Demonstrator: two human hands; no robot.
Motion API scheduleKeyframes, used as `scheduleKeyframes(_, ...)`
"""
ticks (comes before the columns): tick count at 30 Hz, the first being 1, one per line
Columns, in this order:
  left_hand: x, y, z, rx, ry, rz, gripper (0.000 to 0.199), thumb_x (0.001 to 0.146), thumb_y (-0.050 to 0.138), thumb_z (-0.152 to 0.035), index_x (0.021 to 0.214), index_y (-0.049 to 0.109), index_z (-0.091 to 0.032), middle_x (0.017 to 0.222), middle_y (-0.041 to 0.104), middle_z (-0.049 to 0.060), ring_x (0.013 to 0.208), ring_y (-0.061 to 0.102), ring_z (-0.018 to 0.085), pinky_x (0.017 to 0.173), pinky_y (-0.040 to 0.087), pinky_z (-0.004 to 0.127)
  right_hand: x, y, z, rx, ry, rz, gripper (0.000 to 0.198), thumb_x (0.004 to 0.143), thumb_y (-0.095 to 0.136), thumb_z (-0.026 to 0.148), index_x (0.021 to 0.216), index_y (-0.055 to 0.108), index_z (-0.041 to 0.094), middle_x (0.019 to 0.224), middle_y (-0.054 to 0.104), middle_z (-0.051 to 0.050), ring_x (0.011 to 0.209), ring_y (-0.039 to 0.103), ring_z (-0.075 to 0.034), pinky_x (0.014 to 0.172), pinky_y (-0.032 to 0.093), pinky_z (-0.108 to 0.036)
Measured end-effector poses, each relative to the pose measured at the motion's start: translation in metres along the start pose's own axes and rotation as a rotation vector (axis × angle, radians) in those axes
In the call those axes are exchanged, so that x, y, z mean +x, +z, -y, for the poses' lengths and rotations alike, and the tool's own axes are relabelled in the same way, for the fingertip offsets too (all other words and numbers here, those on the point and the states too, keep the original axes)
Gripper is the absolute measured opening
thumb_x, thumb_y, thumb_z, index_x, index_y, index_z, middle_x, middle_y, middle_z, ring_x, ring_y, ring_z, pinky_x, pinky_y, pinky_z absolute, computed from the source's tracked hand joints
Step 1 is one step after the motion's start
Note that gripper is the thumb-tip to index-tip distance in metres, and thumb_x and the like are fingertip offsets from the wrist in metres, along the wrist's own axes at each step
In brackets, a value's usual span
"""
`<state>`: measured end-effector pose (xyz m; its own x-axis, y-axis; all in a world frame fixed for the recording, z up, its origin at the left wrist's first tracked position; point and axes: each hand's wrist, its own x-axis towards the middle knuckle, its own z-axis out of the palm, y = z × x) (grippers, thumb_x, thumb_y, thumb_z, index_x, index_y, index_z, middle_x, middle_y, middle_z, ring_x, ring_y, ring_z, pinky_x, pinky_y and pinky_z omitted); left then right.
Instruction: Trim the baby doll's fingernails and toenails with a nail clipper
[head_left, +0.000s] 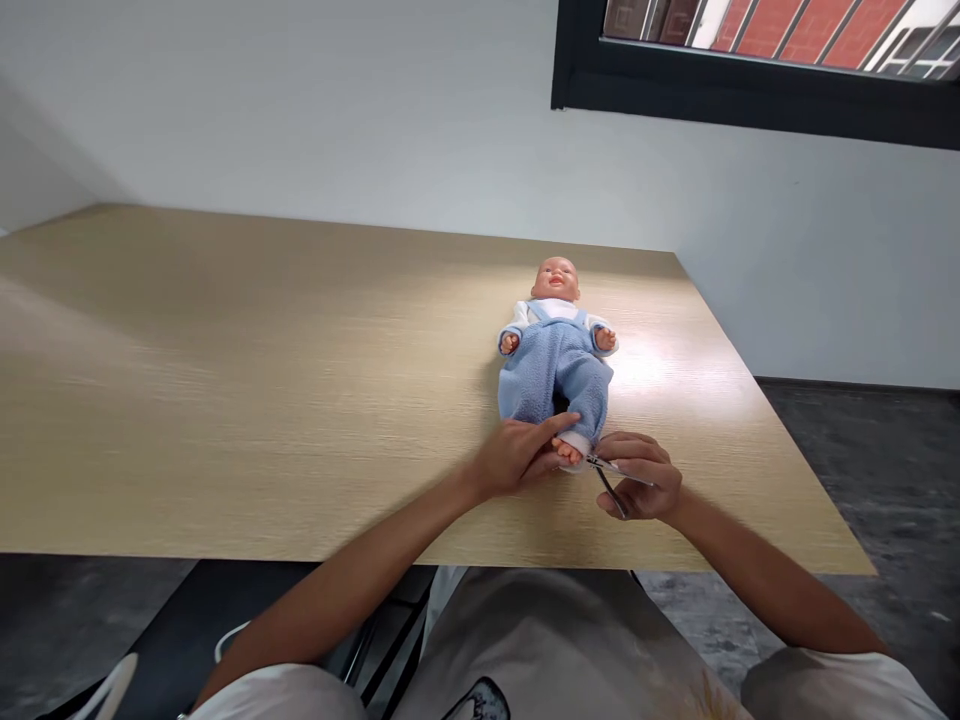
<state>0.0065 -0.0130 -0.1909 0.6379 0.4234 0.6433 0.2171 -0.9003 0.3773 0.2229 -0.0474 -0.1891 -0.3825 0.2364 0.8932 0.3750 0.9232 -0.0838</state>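
A baby doll [555,365] in blue fleece overalls and a white top lies on its back, head toward the wall and feet toward me. My left hand [517,455] grips the doll's foot at the trouser cuff, and the bare toes [568,450] show between thumb and fingers. Metal nail clippers [619,482] are in my right hand [645,475], their two arms spread apart. The jaws are close beside the toes; whether they touch is too small to tell. The doll's other foot is hidden behind my left hand.
The doll lies on a light wooden table [262,400], near its right end. A pale wall [337,120] stands behind it, with a dark window frame [675,90] at upper right. A black chair [217,610] is below the table's front edge at left.
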Motion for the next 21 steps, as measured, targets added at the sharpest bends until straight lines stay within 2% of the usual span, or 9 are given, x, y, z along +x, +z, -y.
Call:
scheduleKeyframes(3,0.000,-0.003,0.004,0.015,0.009,-0.021,0.041,0.106,0.034,-0.040,0.129,0.047,-0.010,0.080,0.069,0.000,0.060,0.061,0.008,0.058,0.041,0.019,0.008,-0.001,0.001,-0.051,-0.072,0.080,0.041,0.082,0.052,0.045,0.098,0.037,0.011,0.091,0.058,-0.006,0.103,0.060,-0.003,0.084,0.056,-0.020)
scheduleKeyframes(6,0.000,-0.003,0.004,0.038,0.003,-0.015,0.041,0.106,0.033,-0.039,0.129,0.047,-0.009,0.083,0.069,0.001,0.062,0.063,0.008,0.059,0.042,0.019,0.014,-0.001,0.004,-0.099,-0.105,0.094,0.042,0.082,0.053,0.046,0.097,0.036,0.010,0.091,0.059,-0.006,0.102,0.059,-0.005,0.081,0.055,-0.020)
scheduleKeyframes(13,0.000,-0.004,0.003,0.043,-0.032,0.023,0.043,0.105,0.032,-0.042,0.129,0.048,-0.011,0.084,0.070,0.002,0.066,0.066,0.010,0.061,0.044,0.021,0.015,0.000,0.007,-0.140,-0.104,0.134,0.046,0.078,0.060,0.046,0.095,0.037,0.010,0.093,0.059,-0.007,0.100,0.056,-0.006,0.081,0.053,-0.021)
scheduleKeyframes(21,0.002,-0.002,0.003,0.048,0.024,-0.032,0.040,0.105,0.035,-0.041,0.126,0.050,-0.009,0.085,0.070,0.002,0.066,0.066,0.010,0.059,0.044,0.020,0.021,0.001,0.013,-0.154,-0.086,0.147,0.034,0.084,0.050,0.039,0.094,0.039,0.009,0.093,0.058,-0.006,0.102,0.055,-0.005,0.085,0.051,-0.020)
